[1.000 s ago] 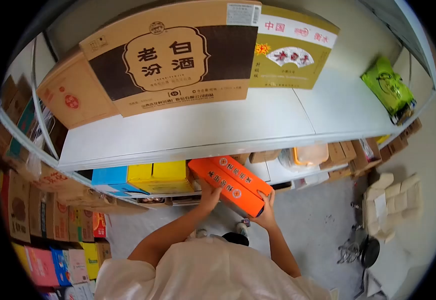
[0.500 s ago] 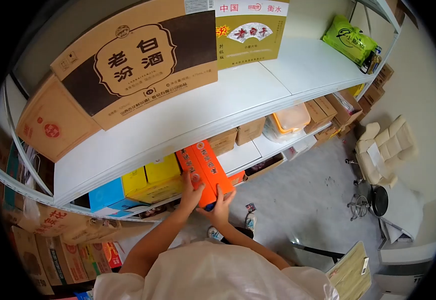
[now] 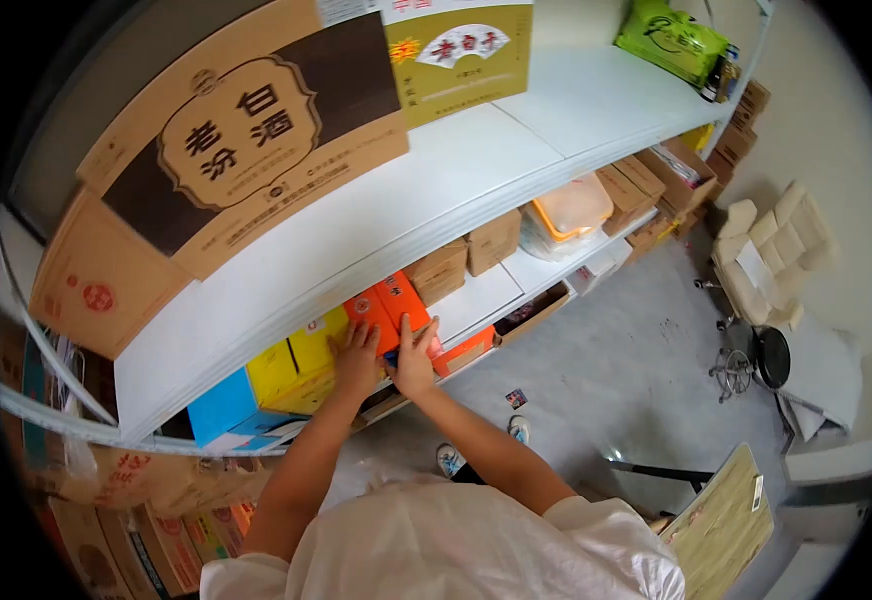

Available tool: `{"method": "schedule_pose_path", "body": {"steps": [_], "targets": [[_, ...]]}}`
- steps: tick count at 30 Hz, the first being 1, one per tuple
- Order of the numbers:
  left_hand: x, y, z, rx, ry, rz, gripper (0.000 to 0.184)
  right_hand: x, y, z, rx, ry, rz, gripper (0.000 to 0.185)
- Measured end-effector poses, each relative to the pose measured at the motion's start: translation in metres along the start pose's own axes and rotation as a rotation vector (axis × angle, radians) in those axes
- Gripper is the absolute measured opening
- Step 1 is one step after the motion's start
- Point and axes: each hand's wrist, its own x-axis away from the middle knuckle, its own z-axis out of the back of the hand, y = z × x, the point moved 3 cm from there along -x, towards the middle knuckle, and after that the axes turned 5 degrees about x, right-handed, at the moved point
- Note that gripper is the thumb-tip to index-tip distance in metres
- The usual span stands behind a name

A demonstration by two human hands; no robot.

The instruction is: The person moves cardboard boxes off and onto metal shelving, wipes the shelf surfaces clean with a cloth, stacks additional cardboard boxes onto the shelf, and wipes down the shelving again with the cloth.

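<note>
An orange-red box (image 3: pixel 399 303) with dark lettering lies on the lower shelf, partly under the upper shelf's edge. A line runs down it, and I cannot tell whether it is one box or two side by side. My left hand (image 3: pixel 358 362) lies against its near left part, fingers stretched and spread. At its near right part is my right hand (image 3: pixel 415 364), fingers along the side and thumb towards the near end. A small dark blue patch shows between the hands. Yellow boxes (image 3: pixel 308 352) stand just left of it, beside a blue box (image 3: pixel 224 405).
Brown cartons (image 3: pixel 437 271) and a clear tub with an orange rim (image 3: pixel 568 209) stand further right. Overhead, the white upper shelf (image 3: pixel 476 170) carries large liquor cartons (image 3: pixel 246 130) and a green bag (image 3: pixel 668 42). A cream chair (image 3: pixel 776 250) and a black-seated stool (image 3: pixel 771 358) stand right.
The orange-red box has gone deeper onto the lower shelf, beside the yellow boxes. My left hand's fingers now lie flat against it. The view has shifted slightly.
</note>
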Motion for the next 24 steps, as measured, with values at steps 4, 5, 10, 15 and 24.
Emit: {"method": "schedule_pose_path", "body": {"steps": [4, 5, 10, 15, 24], "targets": [[-0.026, -0.021, -0.022, 0.012, -0.012, 0.034, 0.059, -0.027, -0.007, 0.012, 0.095, -0.288, -0.151, 0.104], [-0.033, -0.023, -0.025, 0.001, -0.012, 0.060, 0.060, -0.032, -0.004, 0.010, 0.150, -0.338, -0.132, 0.104], [-0.044, -0.013, -0.015, -0.118, -0.065, 0.114, 0.063, -0.048, -0.006, 0.024, 0.169, -0.449, -0.092, 0.106], [-0.056, -0.015, -0.019, -0.150, -0.061, 0.101, 0.068, -0.055, 0.000, 0.029, 0.217, -0.491, -0.083, 0.106], [-0.059, -0.007, -0.016, 0.032, -0.021, 0.113, 0.061, -0.023, 0.083, 0.063, -0.182, 0.120, 0.072, 0.074]]}}
